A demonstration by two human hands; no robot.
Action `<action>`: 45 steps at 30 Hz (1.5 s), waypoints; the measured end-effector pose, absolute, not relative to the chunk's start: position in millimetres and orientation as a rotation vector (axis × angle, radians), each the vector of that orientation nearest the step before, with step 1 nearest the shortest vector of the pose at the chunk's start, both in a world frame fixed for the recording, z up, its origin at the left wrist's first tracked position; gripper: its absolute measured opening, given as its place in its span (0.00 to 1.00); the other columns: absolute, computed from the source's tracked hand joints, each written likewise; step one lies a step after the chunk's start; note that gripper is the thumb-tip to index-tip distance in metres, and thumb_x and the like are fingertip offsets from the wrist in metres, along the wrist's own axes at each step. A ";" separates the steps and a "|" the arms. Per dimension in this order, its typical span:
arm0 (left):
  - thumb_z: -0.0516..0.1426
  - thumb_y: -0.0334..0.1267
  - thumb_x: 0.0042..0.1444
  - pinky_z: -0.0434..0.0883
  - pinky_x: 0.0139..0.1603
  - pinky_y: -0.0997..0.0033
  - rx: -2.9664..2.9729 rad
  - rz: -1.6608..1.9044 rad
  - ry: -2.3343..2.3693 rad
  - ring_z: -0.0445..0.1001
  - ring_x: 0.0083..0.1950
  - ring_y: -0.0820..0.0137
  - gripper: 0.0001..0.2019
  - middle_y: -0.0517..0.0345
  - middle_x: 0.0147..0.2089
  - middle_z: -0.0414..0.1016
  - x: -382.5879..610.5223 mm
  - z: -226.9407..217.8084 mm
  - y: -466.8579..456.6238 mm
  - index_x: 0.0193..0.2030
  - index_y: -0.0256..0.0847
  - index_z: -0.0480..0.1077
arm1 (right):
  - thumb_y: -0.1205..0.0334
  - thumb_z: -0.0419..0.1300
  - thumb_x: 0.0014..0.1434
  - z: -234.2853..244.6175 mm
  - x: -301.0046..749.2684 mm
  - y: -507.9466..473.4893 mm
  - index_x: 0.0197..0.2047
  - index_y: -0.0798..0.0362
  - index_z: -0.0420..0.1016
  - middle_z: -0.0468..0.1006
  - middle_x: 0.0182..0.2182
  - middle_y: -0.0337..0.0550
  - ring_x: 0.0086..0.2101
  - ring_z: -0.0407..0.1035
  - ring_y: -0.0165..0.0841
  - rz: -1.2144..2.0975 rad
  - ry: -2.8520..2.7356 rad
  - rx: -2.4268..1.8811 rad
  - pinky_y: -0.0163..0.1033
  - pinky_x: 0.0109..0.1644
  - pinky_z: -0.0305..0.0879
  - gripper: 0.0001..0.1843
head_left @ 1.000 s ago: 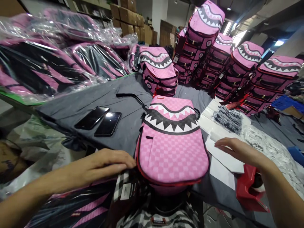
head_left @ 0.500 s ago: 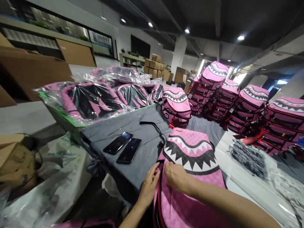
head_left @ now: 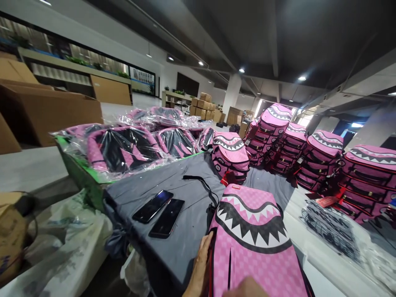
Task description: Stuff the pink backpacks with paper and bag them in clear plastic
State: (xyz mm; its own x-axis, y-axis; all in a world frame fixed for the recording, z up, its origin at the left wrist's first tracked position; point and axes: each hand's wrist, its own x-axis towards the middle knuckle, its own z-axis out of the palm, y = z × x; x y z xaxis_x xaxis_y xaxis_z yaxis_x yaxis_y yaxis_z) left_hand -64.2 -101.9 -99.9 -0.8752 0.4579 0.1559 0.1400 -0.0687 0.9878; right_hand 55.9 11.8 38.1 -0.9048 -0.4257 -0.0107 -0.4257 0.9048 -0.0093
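A pink backpack point(head_left: 256, 264) lies in front of me, with a black-and-white shark-mouth print point(head_left: 253, 229) across its upper front. My left hand point(head_left: 200, 266) rests along the bag's left side, fingers stretched out against its edge. Low in the picture, my right hand point(head_left: 246, 288) is over the bag's front, blurred and cut off by the frame, so its fingers are hidden. Just above it, a narrow upright slit point(head_left: 229, 268), which looks like a pocket opening, gapes a little in the pink front. A black strap point(head_left: 202, 183) trails from the bag's upper left.
Two phones point(head_left: 167, 218) lie on the grey cloth point(head_left: 192, 198) to the left. Plastic-wrapped pink bags point(head_left: 126, 148) fill a green-edged surface beyond. Stacked pink backpacks point(head_left: 321, 161) stand at the right, behind a clear bag of dark cords point(head_left: 329, 227). Crumpled plastic point(head_left: 74, 251) hangs lower left.
My right hand has moved down the bag's front from below the shark print to the bottom edge, uncovering the slit. My left hand has slid slightly lower. The view has tilted upward.
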 end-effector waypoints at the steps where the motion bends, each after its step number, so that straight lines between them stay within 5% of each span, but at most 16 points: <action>1: 0.50 0.52 0.61 0.67 0.67 0.59 0.640 2.031 2.022 0.69 0.66 0.56 0.29 0.45 0.66 0.69 -66.4 -98.2 -98.2 0.65 0.40 0.66 | 0.64 0.55 0.64 42.6 43.9 15.9 0.40 0.45 0.77 0.75 0.29 0.37 0.26 0.68 0.30 -0.039 3.087 -0.655 0.34 0.26 0.59 0.09; 5: 0.44 0.46 0.64 0.75 0.51 0.61 0.860 1.767 2.338 0.79 0.50 0.57 0.20 0.44 0.47 0.80 -82.4 -84.7 -90.4 0.45 0.39 0.74 | 0.68 0.53 0.68 51.2 -24.0 40.4 0.53 0.50 0.73 0.78 0.50 0.43 0.49 0.71 0.34 -0.056 3.195 -0.635 0.40 0.52 0.63 0.14; 9: 0.44 0.36 0.68 0.69 0.30 0.72 1.528 1.422 2.738 0.78 0.29 0.66 0.18 0.58 0.28 0.77 -94.1 -56.8 -124.9 0.30 0.43 0.69 | 0.65 0.57 0.67 39.1 -71.1 62.0 0.43 0.50 0.76 0.79 0.48 0.39 0.52 0.68 0.35 0.153 3.035 -1.039 0.48 0.64 0.50 0.06; 14: 0.44 0.32 0.70 0.57 0.25 0.71 2.123 1.110 2.780 0.67 0.20 0.74 0.19 0.64 0.21 0.67 -38.9 -35.2 -196.6 0.26 0.42 0.61 | 0.64 0.57 0.65 48.4 -88.6 70.0 0.40 0.52 0.76 0.78 0.38 0.42 0.41 0.68 0.36 0.414 2.990 -1.112 0.48 0.60 0.53 0.06; 19: 0.37 0.33 0.71 0.45 0.17 0.66 2.184 1.368 2.623 0.55 0.11 0.76 0.27 0.64 0.12 0.57 65.9 -26.2 -155.4 0.18 0.42 0.55 | 0.68 0.52 0.68 53.2 -112.9 55.2 0.38 0.53 0.76 0.77 0.39 0.47 0.42 0.67 0.38 0.327 3.155 -0.829 0.49 0.59 0.56 0.11; 23: 0.51 0.34 0.63 0.47 0.19 0.63 2.124 1.259 2.451 0.64 0.14 0.73 0.16 0.62 0.17 0.69 95.6 -4.6 -89.6 0.22 0.42 0.65 | 0.67 0.52 0.69 69.7 -70.9 49.3 0.48 0.55 0.74 0.76 0.45 0.52 0.42 0.69 0.39 0.238 3.324 -0.651 0.45 0.49 0.64 0.10; 26: 0.54 0.30 0.60 0.53 0.22 0.67 1.864 1.147 2.424 0.70 0.19 0.73 0.14 0.62 0.19 0.73 84.0 17.0 -67.9 0.22 0.40 0.66 | 0.63 0.54 0.69 86.8 24.3 72.3 0.50 0.52 0.72 0.75 0.34 0.44 0.29 0.68 0.33 0.095 3.572 -0.770 0.37 0.32 0.61 0.09; 29: 0.53 0.29 0.61 0.55 0.24 0.67 1.714 1.071 2.447 0.74 0.22 0.71 0.14 0.60 0.22 0.76 76.6 26.5 -57.1 0.25 0.40 0.69 | 0.68 0.52 0.67 84.8 131.9 98.4 0.54 0.53 0.70 0.73 0.26 0.39 0.25 0.68 0.31 -0.030 3.750 -0.961 0.36 0.29 0.63 0.14; 35: 0.54 0.25 0.54 0.53 0.22 0.63 2.375 1.077 2.345 0.70 0.20 0.68 0.09 0.59 0.21 0.71 104.0 33.1 -44.8 0.25 0.40 0.68 | 0.70 0.52 0.68 19.1 215.4 82.8 0.61 0.54 0.69 0.79 0.33 0.46 0.31 0.75 0.34 -0.156 4.013 -0.231 0.35 0.30 0.71 0.20; 37: 0.57 0.30 0.54 0.60 0.25 0.65 2.523 1.113 2.192 0.72 0.25 0.67 0.03 0.59 0.26 0.72 100.9 41.4 -50.7 0.31 0.40 0.69 | 0.71 0.53 0.69 1.1 214.0 66.2 0.58 0.52 0.72 0.78 0.32 0.44 0.31 0.75 0.33 -0.451 4.109 0.051 0.34 0.32 0.72 0.17; 39: 0.63 0.37 0.52 0.65 0.30 0.64 2.513 0.996 2.287 0.73 0.31 0.63 0.08 0.57 0.31 0.73 87.1 46.4 -57.2 0.35 0.40 0.68 | 0.68 0.55 0.69 -10.2 213.2 52.1 0.53 0.50 0.76 0.79 0.34 0.43 0.32 0.75 0.32 -0.885 4.090 0.426 0.34 0.34 0.74 0.13; 43: 0.68 0.37 0.50 0.62 0.27 0.64 2.622 0.555 2.414 0.71 0.28 0.63 0.15 0.61 0.28 0.71 60.6 30.2 -66.9 0.32 0.43 0.64 | 0.60 0.61 0.67 -20.2 218.6 60.0 0.42 0.49 0.81 0.78 0.30 0.40 0.30 0.73 0.31 -1.585 3.817 1.182 0.34 0.33 0.72 0.07; 45: 0.67 0.37 0.54 0.60 0.25 0.65 2.685 0.479 2.345 0.69 0.26 0.65 0.14 0.63 0.27 0.70 61.1 16.8 -72.0 0.32 0.43 0.63 | 0.50 0.63 0.63 -17.2 213.4 90.7 0.35 0.50 0.81 0.77 0.27 0.40 0.29 0.72 0.32 -1.751 3.626 1.555 0.36 0.34 0.70 0.13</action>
State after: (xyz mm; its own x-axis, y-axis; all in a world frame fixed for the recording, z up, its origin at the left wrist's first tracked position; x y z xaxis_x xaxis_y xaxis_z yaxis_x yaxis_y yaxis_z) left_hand 61.1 -72.0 16.8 0.1598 0.8652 0.4753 0.9823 -0.0915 -0.1636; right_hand 213.4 90.7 -17.2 -0.2059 0.7936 0.5726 0.0453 0.5922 -0.8045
